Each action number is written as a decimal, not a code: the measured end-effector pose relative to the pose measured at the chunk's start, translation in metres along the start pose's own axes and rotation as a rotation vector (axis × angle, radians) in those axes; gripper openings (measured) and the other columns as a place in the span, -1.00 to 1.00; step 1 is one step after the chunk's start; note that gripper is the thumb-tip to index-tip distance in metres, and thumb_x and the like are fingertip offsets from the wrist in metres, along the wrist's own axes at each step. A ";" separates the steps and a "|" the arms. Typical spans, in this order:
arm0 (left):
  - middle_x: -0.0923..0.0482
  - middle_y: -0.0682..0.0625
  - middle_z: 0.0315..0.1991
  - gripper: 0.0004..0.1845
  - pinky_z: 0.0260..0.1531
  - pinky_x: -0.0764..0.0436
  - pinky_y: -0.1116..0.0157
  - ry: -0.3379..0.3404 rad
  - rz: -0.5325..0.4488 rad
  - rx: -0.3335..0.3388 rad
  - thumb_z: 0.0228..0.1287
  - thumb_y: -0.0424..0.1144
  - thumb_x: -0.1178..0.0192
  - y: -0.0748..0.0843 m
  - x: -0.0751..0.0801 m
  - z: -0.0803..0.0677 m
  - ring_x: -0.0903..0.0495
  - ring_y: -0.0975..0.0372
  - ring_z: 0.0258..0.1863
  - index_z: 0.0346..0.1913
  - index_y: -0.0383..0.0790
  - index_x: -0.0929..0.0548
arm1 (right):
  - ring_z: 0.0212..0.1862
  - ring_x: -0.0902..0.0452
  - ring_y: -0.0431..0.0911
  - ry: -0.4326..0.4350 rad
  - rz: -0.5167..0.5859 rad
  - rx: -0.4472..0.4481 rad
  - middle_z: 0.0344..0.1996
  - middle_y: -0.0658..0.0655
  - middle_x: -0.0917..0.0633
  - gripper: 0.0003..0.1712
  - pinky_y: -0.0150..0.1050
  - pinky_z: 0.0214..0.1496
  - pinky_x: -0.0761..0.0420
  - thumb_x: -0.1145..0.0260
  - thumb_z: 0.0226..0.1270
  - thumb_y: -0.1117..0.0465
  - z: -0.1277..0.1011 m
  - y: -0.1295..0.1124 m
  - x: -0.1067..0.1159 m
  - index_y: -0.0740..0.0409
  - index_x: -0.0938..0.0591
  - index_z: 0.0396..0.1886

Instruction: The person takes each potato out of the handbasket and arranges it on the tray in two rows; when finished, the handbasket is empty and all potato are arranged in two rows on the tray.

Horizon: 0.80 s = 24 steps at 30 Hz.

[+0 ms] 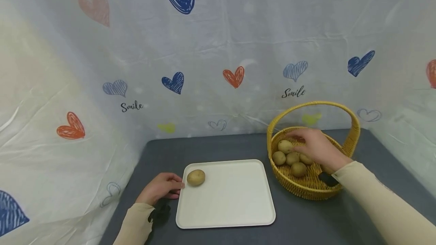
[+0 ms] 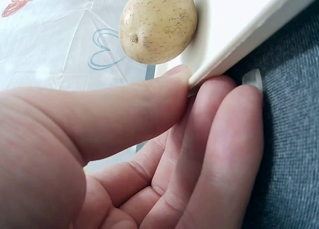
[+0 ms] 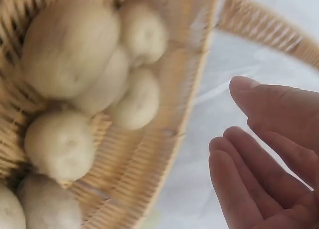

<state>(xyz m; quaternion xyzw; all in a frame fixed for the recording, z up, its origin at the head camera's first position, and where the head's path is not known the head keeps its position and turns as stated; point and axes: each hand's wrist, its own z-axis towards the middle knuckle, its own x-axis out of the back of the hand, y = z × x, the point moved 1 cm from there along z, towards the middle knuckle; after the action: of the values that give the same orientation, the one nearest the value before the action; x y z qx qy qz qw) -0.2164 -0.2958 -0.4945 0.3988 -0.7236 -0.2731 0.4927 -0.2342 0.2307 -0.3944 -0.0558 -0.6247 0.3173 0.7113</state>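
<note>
My left hand (image 1: 162, 189) pinches the left rim of a white tray (image 1: 229, 196), thumb on top and fingertips against its underside in the left wrist view. On the tray, close by that thumb, lies a single potato (image 2: 158, 25). My right hand (image 1: 316, 147) hovers over a yellow wicker basket (image 1: 303, 194), with nothing between its thumb and fingers. Inside the basket are several potatoes (image 3: 72, 47), grouped mostly on its left side in the head view. The right wrist view shows the fingers (image 3: 251, 179) loosely bent, apart from the potatoes.
The basket's tall arched handle (image 1: 313, 103) rises over my right hand. A dark grey cloth covers the table (image 1: 218, 146). Behind it hangs a pale curtain (image 1: 204, 48) printed with hearts. Small black devices (image 1: 160, 213) sit at both wrists.
</note>
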 end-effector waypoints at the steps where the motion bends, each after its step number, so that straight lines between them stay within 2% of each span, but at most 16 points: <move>1: -0.74 -0.12 -0.28 -0.75 -0.27 -0.85 0.19 -0.002 -0.002 0.003 0.36 -0.27 -0.50 -0.001 0.000 0.000 -0.74 0.16 -0.32 -0.02 -0.34 -0.75 | 0.23 -0.70 0.30 -0.014 0.001 -0.003 0.22 0.28 -0.77 -0.52 0.28 0.26 -0.69 -0.53 0.41 0.25 0.004 0.005 -0.001 0.21 -0.72 0.30; 9: -0.76 -0.11 -0.28 -0.72 -0.26 -0.86 0.18 -0.020 -0.014 0.002 0.35 -0.24 -0.52 -0.006 0.001 0.000 -0.76 0.16 -0.31 -0.01 -0.34 -0.75 | 0.30 -0.64 0.34 -0.118 0.036 -0.062 0.27 0.34 -0.73 -0.51 0.30 0.30 -0.66 -0.49 0.46 0.23 0.024 0.031 -0.016 0.25 -0.70 0.32; 17: -0.76 -0.11 -0.28 -0.72 -0.26 -0.86 0.18 -0.017 -0.020 0.005 0.34 -0.25 -0.52 -0.004 0.002 0.001 -0.77 0.17 -0.32 -0.01 -0.33 -0.75 | 0.24 -0.67 0.32 -0.184 0.058 -0.074 0.23 0.37 -0.75 -0.48 0.28 0.27 -0.67 -0.51 0.40 0.27 0.035 0.038 -0.025 0.32 -0.69 0.31; 24: -0.76 -0.11 -0.28 -0.73 -0.26 -0.86 0.17 -0.001 -0.007 0.003 0.34 -0.26 -0.52 -0.002 0.002 0.001 -0.77 0.17 -0.32 -0.02 -0.33 -0.75 | 0.28 -0.64 0.36 -0.229 0.050 -0.075 0.21 0.38 -0.74 -0.47 0.28 0.31 -0.65 -0.52 0.39 0.29 0.042 0.041 -0.030 0.35 -0.68 0.31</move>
<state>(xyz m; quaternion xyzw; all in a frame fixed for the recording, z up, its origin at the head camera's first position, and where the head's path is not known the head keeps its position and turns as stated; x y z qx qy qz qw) -0.2166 -0.2987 -0.4955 0.4022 -0.7227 -0.2739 0.4908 -0.2891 0.2342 -0.4302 -0.0614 -0.7117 0.3157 0.6245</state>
